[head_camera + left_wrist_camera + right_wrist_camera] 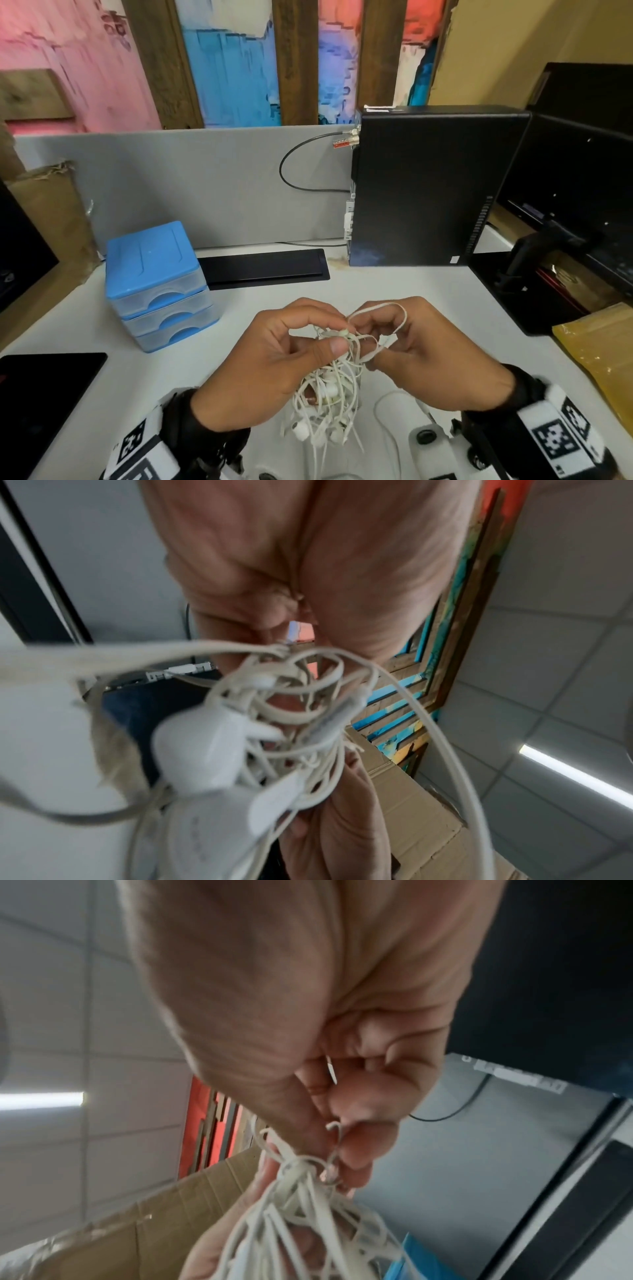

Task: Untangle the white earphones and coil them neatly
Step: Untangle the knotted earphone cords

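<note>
Dangling earbuds and loose cord ends of the white earphones (329, 394) hang below both hands, the knotted bulk gathered between them above the desk (102, 325). Left hand (274, 363) pinches the top of the clump with thumb and curled fingers, while the right hand (428, 353) pinches a flat loop lifted from it. Untangling looks barely begun; next, that loop likely needs drawing free gently, without tightening the knot.
</note>
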